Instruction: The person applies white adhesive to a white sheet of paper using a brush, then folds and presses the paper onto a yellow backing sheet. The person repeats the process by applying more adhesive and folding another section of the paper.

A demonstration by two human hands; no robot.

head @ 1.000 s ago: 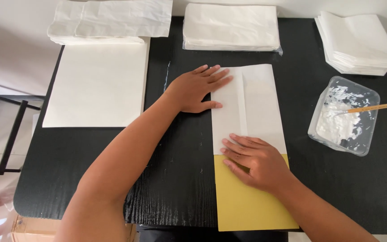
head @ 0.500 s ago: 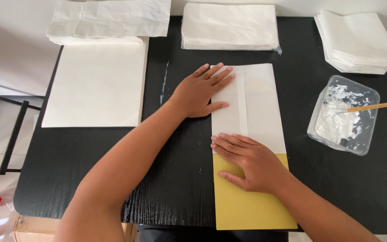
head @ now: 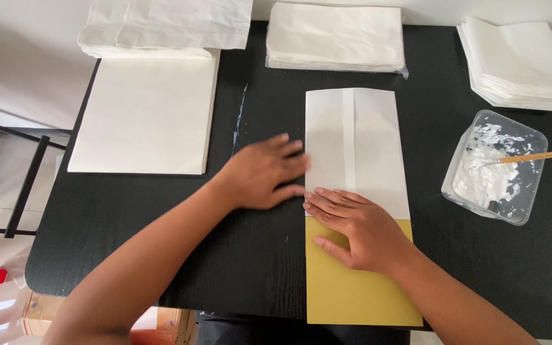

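black tabletop (head: 129,255) fills my view. nearest me, my right hand (head: 359,230) lies flat, fingers spread, pinning the folded white paper (head: 359,147) over the yellow sheet (head: 352,294). my left hand (head: 263,172), open and blurred, touches its left edge. i judge a sideways push could skew the fold. the glue tub (head: 493,167) sits further right, where a sleeve might smear it.

White paper stacks (head: 337,35), a glue tub (head: 494,167) and brush (head: 538,156) on a black table (head: 161,204)
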